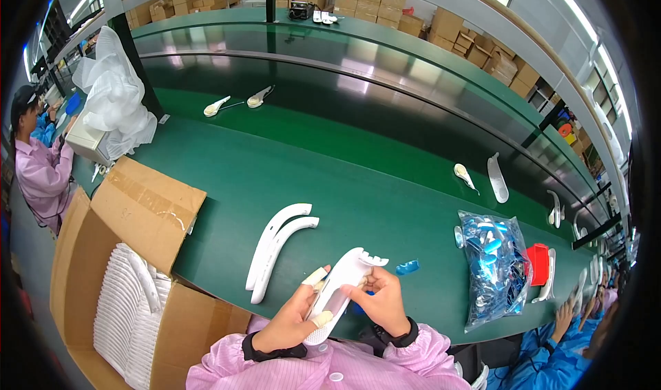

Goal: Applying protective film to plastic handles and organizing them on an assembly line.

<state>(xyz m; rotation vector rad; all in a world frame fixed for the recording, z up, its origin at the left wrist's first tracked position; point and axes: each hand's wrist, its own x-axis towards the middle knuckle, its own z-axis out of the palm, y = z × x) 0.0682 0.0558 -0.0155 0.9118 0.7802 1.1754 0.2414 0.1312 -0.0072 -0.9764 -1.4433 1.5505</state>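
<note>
A white curved plastic shell (346, 269) is tilted in front of me, held between both hands. My left hand (284, 327) closes round its lower left side, with pale finger covers on the thumb and a finger. At its right edge, my right hand (385, 299) grips with the thumb pressed on the inner face. The shell's notched end points up and to the right. Beside the right hand a small blue film piece (407, 267) lies on the green table. Two curved white plastic parts (281, 242) rest side by side to the left of my hands.
An open cardboard box (148, 207) stands at the left, stacked with white parts. To the right lie a clear bag (490, 269) of blue pieces and a red bin (538, 265). White parts (497, 180) sit on the conveyor belt (372, 157) beyond. Co-workers flank both sides.
</note>
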